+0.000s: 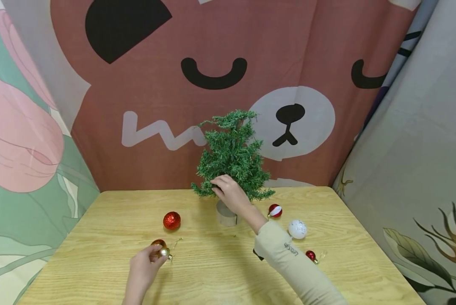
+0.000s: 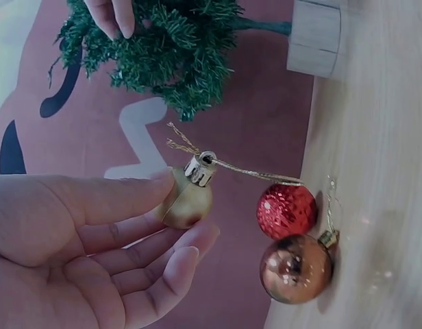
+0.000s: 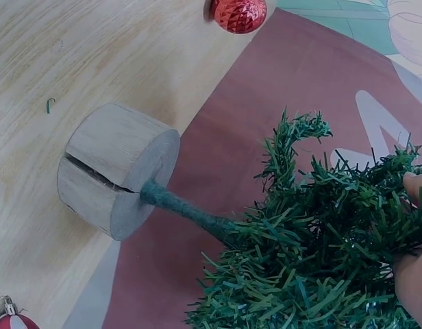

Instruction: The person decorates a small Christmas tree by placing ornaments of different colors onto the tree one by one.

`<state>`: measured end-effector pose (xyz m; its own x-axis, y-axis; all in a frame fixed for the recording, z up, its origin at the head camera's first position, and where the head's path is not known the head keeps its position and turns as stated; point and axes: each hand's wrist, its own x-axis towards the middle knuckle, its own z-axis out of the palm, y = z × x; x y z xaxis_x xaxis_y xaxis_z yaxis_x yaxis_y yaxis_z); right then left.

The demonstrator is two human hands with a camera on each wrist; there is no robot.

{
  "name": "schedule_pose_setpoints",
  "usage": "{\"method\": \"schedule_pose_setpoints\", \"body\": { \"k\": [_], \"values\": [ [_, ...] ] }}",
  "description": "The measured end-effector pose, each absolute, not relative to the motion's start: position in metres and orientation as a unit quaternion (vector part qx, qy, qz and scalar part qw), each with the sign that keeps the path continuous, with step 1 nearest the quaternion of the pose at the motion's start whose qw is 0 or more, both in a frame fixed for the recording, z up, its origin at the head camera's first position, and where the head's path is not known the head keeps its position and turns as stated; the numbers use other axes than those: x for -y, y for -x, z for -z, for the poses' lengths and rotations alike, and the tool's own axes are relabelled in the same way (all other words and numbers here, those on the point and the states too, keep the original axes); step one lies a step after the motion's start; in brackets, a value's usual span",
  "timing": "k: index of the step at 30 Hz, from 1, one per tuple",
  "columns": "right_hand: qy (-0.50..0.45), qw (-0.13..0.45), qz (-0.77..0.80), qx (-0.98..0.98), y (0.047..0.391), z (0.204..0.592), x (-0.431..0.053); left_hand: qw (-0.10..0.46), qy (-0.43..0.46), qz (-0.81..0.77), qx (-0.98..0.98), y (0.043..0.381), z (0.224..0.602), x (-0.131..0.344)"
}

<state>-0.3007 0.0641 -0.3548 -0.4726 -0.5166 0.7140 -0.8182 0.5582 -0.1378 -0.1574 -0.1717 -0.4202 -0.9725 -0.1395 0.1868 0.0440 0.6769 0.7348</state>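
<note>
My left hand (image 1: pixel 143 267) pinches a small gold bauble (image 2: pixel 187 204) between thumb and fingers, above the table. Its silvery cap and gold string loop point away from the palm. Higher up, my right hand (image 1: pixel 230 194) is at the lower left of a small green Christmas tree (image 1: pixel 233 159), thumb and fingers closed round a branch. In the right wrist view these fingers (image 3: pixel 415 277) show only at the right edge, partly among the needles. The tree stands upright on a round wooden base (image 3: pixel 118 171) with a split in its side.
On the wooden table (image 1: pixel 205 279), a shiny copper bauble (image 2: pixel 296 269) lies behind my left hand, near a red glitter ball (image 1: pixel 172 220). To the right are a red-and-white bauble (image 1: pixel 275 210), a white ball (image 1: pixel 297 229) and a small red bauble (image 1: pixel 310 255). Printed curtains enclose the table.
</note>
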Motion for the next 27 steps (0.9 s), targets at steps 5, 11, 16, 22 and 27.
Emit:
{"method": "schedule_pose_setpoints", "body": {
  "k": [5, 11, 16, 22, 27],
  "values": [
    [-0.408, 0.322, -0.234, 0.822, 0.3, 0.355, -0.065, 0.121, -0.01, 0.41, 0.904, 0.16, 0.415, 0.166],
    [-0.412, 0.335, -0.239, 0.813, 0.302, 0.356, -0.066, 0.135, -0.006, 0.41, 0.902, 0.163, 0.408, 0.159],
    [-0.42, 0.345, -0.241, 0.804, 0.302, 0.356, -0.065, 0.137, -0.004, 0.416, 0.899, 0.165, 0.402, 0.154],
    [-0.422, 0.351, -0.244, 0.799, 0.301, 0.356, -0.066, 0.152, 0.014, 0.425, 0.892, 0.17, 0.398, 0.148],
    [-0.421, 0.351, -0.241, 0.801, 0.301, 0.357, -0.066, 0.156, 0.017, 0.437, 0.886, 0.173, 0.395, 0.145]
  ]
}}
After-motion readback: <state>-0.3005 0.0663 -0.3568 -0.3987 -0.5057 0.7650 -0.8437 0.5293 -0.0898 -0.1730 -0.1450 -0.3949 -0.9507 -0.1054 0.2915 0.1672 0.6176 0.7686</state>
